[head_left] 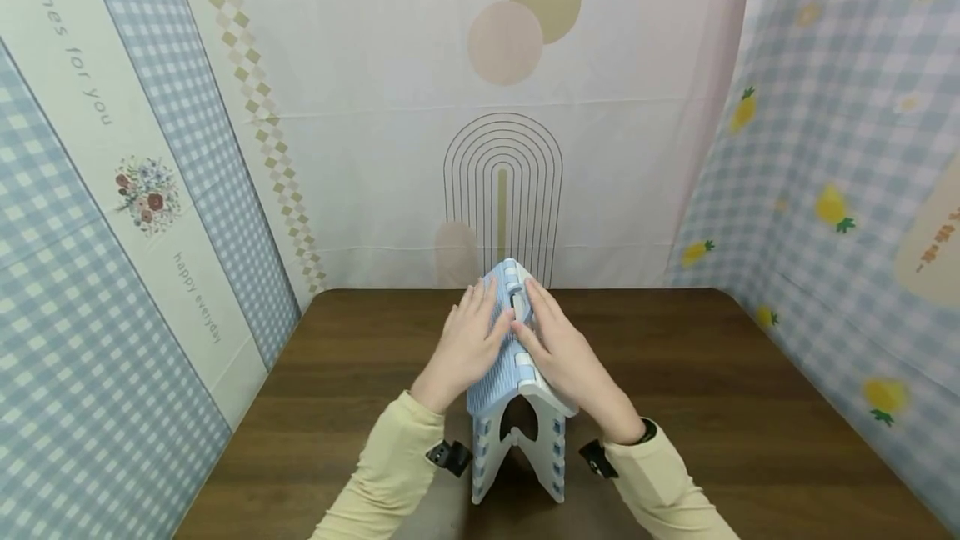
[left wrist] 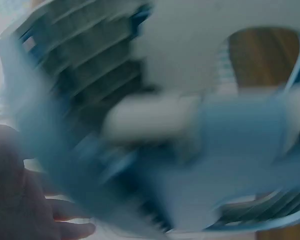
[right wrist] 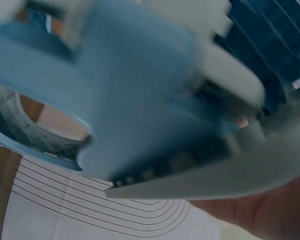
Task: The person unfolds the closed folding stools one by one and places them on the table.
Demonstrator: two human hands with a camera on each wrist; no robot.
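Note:
A blue-and-white plastic folding step stool stands on the table in the head view, its two top panels hinged up into a peak like a roof. My left hand rests with straight fingers on the blue ribbed panel. On the opposite white panel lies my right hand, fingers extended, the thumbs close together near the ridge. From below, the left wrist view shows the stool's blurred underside and fingers of the left hand. The right wrist view shows its hinged blue part, with part of the right hand beyond.
The dark brown wooden table extends around the stool. A white printed cloth hangs behind it. Blue checked cloths hang at the left and right.

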